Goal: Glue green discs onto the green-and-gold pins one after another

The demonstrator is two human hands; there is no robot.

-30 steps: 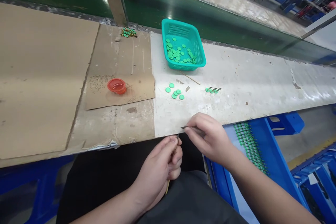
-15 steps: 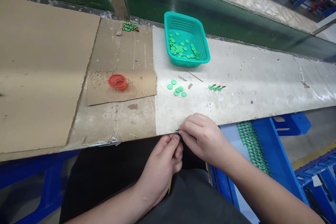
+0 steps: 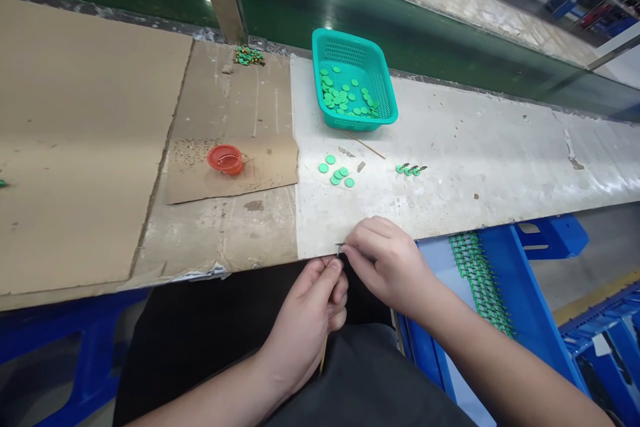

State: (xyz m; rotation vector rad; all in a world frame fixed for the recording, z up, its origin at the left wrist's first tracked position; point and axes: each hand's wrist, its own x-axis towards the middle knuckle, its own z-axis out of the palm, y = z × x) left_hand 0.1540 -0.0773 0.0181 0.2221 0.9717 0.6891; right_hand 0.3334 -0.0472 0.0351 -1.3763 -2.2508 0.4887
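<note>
My left hand (image 3: 320, 293) is closed around a thin wooden stick (image 3: 323, 355), whose lower end shows beneath the fist. Fingers of my right hand (image 3: 387, 257) pinch a small dark piece (image 3: 341, 245) just above the left thumb; it is too small to name. Both hands meet at the table's front edge, fingertips almost touching. Beyond them lie several loose green discs (image 3: 336, 177). To their right is a short row of green discs with dark pieces on top (image 3: 411, 170).
A turquoise basket (image 3: 390, 93) holds more green discs. In front of it lies another thin stick (image 3: 367, 145). A red dish (image 3: 225, 159) stands on cardboard (image 3: 200, 187), with a small green-and-black heap (image 3: 249, 55) behind. A blue crate (image 3: 535, 307) at right contains rows of green pieces (image 3: 480, 280).
The small dark piece at my right fingertips shows slightly higher above the left thumb. My hands otherwise stay in place, and the view has shifted slightly.
</note>
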